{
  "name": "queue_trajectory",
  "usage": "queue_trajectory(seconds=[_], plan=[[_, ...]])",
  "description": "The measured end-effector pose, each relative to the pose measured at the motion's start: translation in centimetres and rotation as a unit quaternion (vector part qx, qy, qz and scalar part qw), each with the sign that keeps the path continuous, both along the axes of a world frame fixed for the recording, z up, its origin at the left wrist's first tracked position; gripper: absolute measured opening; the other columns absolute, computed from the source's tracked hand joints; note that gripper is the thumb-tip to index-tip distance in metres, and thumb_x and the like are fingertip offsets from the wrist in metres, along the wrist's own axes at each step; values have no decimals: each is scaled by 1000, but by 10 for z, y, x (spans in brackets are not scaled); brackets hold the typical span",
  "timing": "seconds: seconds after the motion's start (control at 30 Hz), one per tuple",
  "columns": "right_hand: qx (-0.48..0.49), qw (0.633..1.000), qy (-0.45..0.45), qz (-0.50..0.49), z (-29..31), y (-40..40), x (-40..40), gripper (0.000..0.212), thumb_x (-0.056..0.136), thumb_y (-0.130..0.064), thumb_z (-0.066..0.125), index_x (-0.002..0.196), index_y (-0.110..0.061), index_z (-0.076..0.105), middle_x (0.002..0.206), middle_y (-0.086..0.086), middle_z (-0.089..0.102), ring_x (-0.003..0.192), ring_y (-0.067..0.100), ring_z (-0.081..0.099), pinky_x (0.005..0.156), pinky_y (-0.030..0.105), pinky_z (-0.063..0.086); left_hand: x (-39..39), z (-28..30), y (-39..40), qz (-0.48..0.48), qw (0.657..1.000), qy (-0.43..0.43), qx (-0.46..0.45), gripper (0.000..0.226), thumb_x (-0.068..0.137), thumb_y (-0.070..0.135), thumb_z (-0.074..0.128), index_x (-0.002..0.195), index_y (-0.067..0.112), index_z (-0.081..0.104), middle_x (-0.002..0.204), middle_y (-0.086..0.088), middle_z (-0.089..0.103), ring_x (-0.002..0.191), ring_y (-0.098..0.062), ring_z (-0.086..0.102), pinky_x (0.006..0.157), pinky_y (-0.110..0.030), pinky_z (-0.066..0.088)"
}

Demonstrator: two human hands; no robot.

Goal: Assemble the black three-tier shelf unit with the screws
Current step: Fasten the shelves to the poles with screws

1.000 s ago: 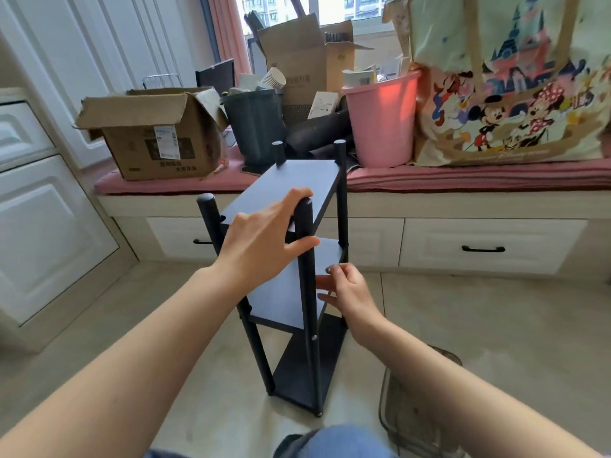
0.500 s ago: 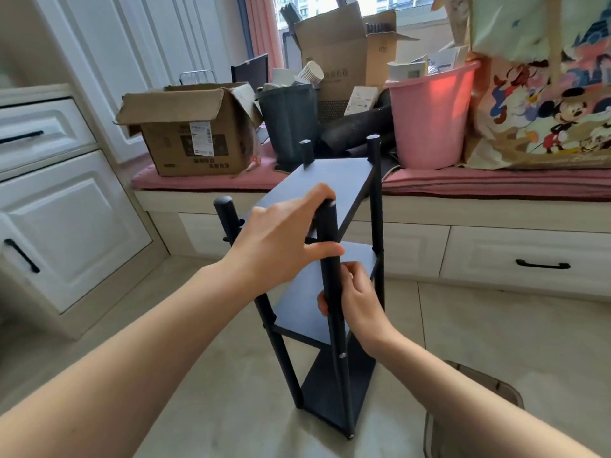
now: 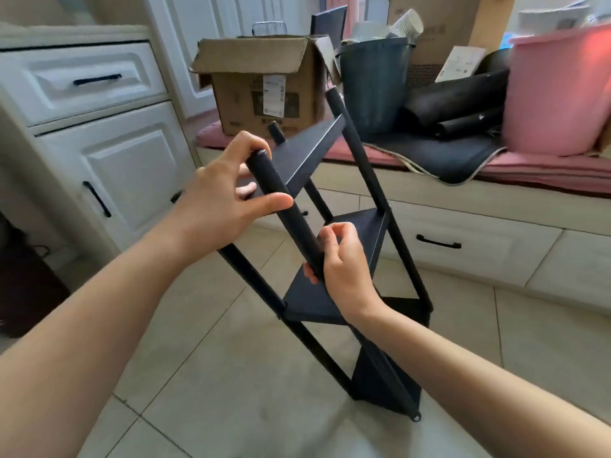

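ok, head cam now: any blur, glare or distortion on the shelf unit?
Head view: wide-angle bowing of the cabinet and tilted horizon; soft motion blur, strongest on the pink bucket; shelf unit dark with little surface detail; left hand and right hand reasonably sharp; no harsh glare.

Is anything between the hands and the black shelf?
No. Both hands are already on it: the left hand grips the top of the near post of the shelf unit, and the right hand holds it lower down.
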State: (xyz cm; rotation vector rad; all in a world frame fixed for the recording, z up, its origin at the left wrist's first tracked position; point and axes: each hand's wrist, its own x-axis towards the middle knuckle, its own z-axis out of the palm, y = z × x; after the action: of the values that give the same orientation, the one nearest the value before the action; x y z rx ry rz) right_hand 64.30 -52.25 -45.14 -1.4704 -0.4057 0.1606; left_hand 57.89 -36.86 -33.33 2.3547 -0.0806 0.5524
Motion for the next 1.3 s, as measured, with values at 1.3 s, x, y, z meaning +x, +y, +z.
queue_trajectory(seconds=[1.3], plan=[[-331, 916, 75, 212, -241, 124, -50, 4, 102, -36, 44, 106, -34, 43, 77, 6, 71, 67, 9, 71, 64, 19, 55, -140, -379, 171, 208, 901, 162, -344, 33, 66, 37, 82, 83, 44, 54, 103, 9, 74, 98, -9, 71, 79, -13, 52]])
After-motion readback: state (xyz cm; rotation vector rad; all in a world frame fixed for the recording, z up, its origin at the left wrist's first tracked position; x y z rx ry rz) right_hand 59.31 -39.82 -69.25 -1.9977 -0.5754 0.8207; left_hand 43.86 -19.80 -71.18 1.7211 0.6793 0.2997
